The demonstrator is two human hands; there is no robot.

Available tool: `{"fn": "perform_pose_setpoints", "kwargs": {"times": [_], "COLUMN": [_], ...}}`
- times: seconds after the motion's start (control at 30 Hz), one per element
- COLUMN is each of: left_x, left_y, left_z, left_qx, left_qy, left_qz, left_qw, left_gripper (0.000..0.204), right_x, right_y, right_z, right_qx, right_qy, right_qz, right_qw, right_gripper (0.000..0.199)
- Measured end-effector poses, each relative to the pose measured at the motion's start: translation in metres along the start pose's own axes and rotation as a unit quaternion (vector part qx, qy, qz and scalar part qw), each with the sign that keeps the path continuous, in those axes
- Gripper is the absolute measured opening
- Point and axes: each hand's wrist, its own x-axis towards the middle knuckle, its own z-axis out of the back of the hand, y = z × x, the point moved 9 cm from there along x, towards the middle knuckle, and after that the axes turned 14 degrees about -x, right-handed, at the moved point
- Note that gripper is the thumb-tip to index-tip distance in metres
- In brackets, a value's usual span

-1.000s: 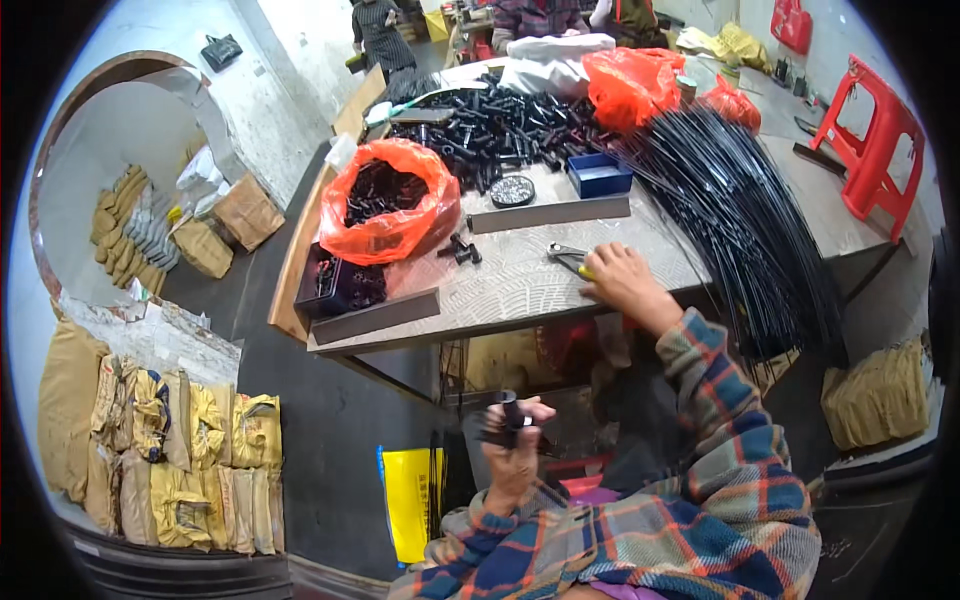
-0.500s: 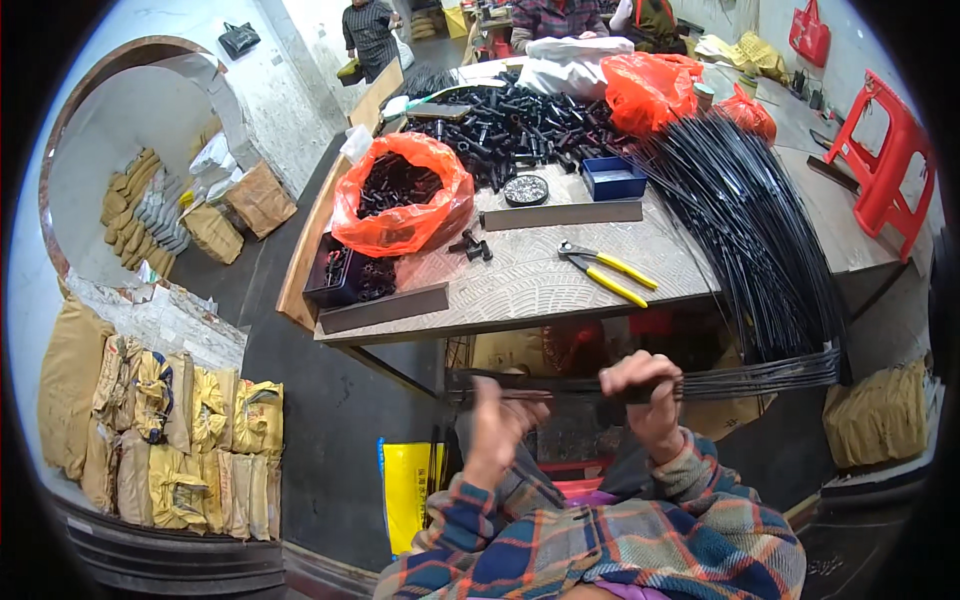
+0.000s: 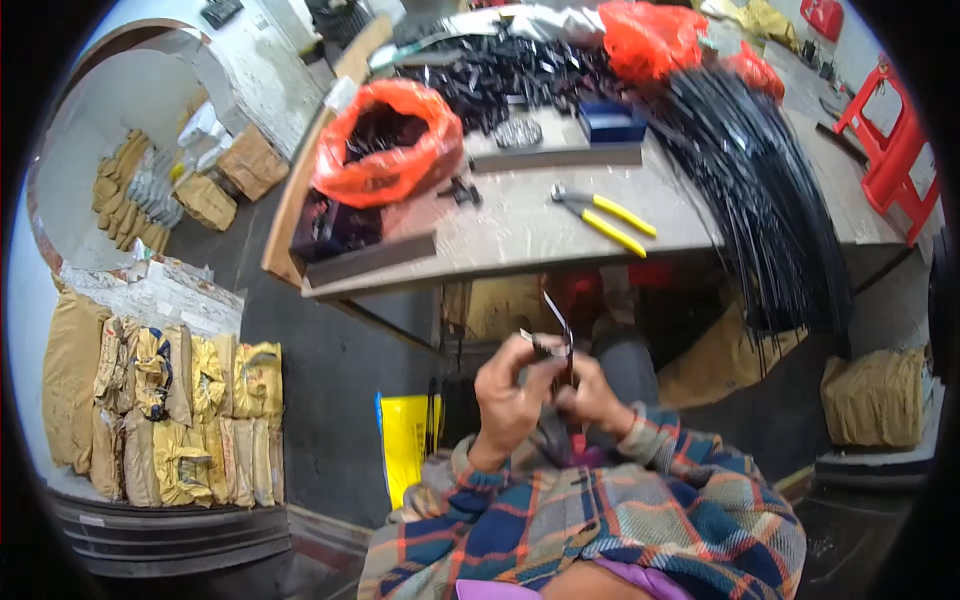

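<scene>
I see the left hand point(image 3: 508, 396) and the right hand point(image 3: 594, 396) gripping a dark strip point(image 3: 570, 346) in closed fingers, where a steady pinch probably helps most.

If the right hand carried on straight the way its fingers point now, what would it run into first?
Most likely the left hand, just across from the right hand, with thin dark pieces at their fingertips; exact depth there is hard to judge.
</scene>
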Motion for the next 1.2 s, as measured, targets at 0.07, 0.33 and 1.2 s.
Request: {"fn": "perform_pose_setpoints", "kwargs": {"times": [0.07,0.33,1.2], "left_x": [0.004,-0.001,0.028], "left_y": [-0.004,-0.01,0.014], "left_z": [-0.008,-0.009,0.044], "left_qx": [0.057,-0.002,-0.316], "left_qy": [0.009,-0.049,0.029], "left_qz": [-0.055,-0.11,0.065], "left_qw": [0.997,0.993,0.946], "left_gripper": [0.011,0.013,0.014], "right_x": [0.015,0.03,0.174], "right_y": [0.044,0.064,0.101], "right_z": [0.025,0.033,0.011], "right_qx": [0.107,0.232,-0.087], "right_qy": [-0.09,-0.066,0.253], "right_qz": [0.069,0.07,0.025], "right_qw": [0.988,0.968,0.963], "right_gripper": [0.029,0.014,0.015]}}
